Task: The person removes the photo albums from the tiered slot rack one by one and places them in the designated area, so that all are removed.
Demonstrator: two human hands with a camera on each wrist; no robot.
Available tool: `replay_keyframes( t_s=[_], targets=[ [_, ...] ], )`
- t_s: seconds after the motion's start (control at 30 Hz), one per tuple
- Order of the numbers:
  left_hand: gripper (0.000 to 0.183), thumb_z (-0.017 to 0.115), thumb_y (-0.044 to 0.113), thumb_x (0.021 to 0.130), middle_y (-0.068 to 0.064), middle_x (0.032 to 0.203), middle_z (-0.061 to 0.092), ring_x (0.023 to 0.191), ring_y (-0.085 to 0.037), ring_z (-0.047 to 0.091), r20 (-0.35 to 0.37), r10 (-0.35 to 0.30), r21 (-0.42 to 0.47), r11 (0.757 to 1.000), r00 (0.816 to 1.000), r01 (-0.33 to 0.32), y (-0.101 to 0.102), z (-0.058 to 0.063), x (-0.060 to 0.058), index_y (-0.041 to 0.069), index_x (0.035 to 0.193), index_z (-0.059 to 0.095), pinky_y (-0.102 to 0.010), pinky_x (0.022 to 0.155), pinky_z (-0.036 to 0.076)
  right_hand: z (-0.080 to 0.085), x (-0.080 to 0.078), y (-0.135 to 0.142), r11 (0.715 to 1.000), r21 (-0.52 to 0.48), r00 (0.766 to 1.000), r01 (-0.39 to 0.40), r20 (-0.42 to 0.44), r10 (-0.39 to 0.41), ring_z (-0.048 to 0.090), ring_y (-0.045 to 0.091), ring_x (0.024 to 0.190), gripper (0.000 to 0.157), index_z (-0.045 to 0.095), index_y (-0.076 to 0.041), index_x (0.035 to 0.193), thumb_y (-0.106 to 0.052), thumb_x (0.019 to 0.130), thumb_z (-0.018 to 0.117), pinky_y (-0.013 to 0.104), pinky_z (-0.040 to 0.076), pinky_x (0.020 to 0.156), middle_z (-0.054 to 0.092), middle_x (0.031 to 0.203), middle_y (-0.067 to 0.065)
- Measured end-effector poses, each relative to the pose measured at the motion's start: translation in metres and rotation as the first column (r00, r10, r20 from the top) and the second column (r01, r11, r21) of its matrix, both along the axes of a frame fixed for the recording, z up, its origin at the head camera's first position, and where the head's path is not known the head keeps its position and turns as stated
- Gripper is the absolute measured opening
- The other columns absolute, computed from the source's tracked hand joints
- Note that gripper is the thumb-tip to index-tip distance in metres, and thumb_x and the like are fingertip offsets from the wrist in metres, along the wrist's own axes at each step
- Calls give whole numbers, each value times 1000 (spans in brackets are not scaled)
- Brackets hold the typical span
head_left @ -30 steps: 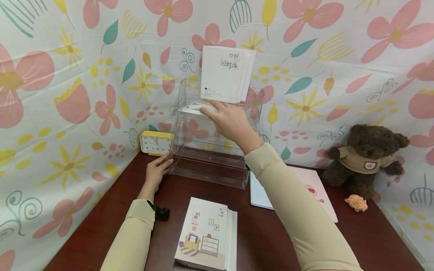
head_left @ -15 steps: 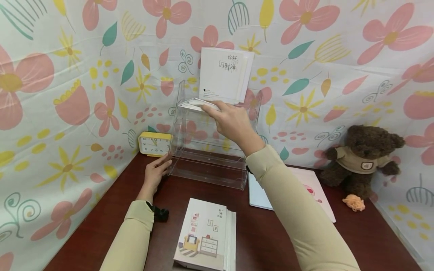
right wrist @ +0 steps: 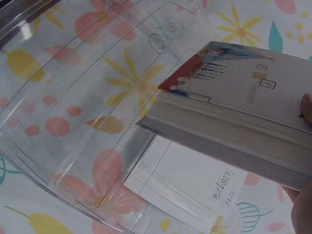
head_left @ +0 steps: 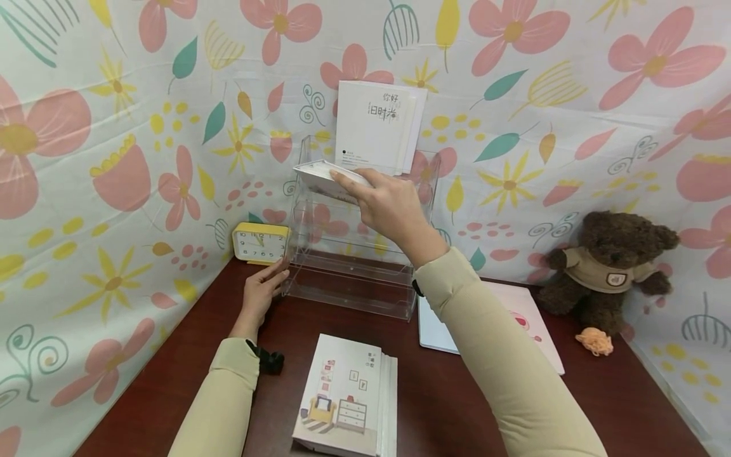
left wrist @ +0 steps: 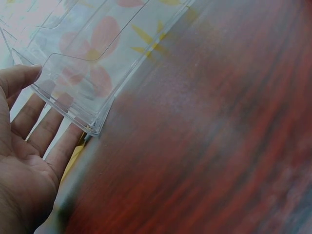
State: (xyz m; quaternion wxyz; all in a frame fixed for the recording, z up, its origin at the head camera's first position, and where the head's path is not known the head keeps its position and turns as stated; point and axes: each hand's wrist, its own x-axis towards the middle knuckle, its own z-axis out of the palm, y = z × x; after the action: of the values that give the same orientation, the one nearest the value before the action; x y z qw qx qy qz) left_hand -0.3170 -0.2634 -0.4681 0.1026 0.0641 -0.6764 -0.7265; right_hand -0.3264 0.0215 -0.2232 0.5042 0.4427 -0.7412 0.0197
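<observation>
Up at the top of a clear plastic display rack (head_left: 354, 289), my right hand (head_left: 394, 206) grips several thin white books (head_left: 328, 181), held tilted. The right wrist view shows the front cover of the held books (right wrist: 243, 83), with a coloured picture, and their pale page edges. Behind them, a white book with black lettering (head_left: 365, 120) stands upright in the top tier. My left hand (head_left: 263, 295) touches the rack's lower left side; in the left wrist view its fingers (left wrist: 41, 131) lie along the clear side panel (left wrist: 83, 73), nearly straight.
A stack of white books (head_left: 342, 400) lies in front of the rack on the dark red table (head_left: 434, 406). A yellow alarm clock (head_left: 261, 243) stands left of the rack. Pink and blue flat items (head_left: 525, 311), a brown teddy bear (head_left: 611, 266) and an orange puff (head_left: 595, 341) are at right.
My right hand has tipped the held books, their left end rising and shifting slightly left, so more of the front face shows. My left hand stays at the rack's side.
</observation>
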Motion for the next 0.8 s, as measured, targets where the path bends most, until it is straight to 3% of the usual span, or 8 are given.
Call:
replay_keyframes(
  t_s=[0.57,0.8],
  targets=[
    [52,75,33,93,-2,149,53,130,-22,55,0,-7,-6,1000,1000,7,0,1,-1,23,142,60,-41,101,51,2,9,8,995,-59,997,-77,-11,77,65,26,60,51,68,-23,134,1,90,63,36,46,43,72,114,12],
    [51,74,32,94,-2,149,52,131,-23,54,13,-13,1,1000,1000,13,-2,0,-1,24,143,60,-42,103,49,1,13,11,994,-73,996,-83,-21,82,61,25,55,51,68,-24,134,1,91,60,34,38,40,72,112,12]
  ],
)
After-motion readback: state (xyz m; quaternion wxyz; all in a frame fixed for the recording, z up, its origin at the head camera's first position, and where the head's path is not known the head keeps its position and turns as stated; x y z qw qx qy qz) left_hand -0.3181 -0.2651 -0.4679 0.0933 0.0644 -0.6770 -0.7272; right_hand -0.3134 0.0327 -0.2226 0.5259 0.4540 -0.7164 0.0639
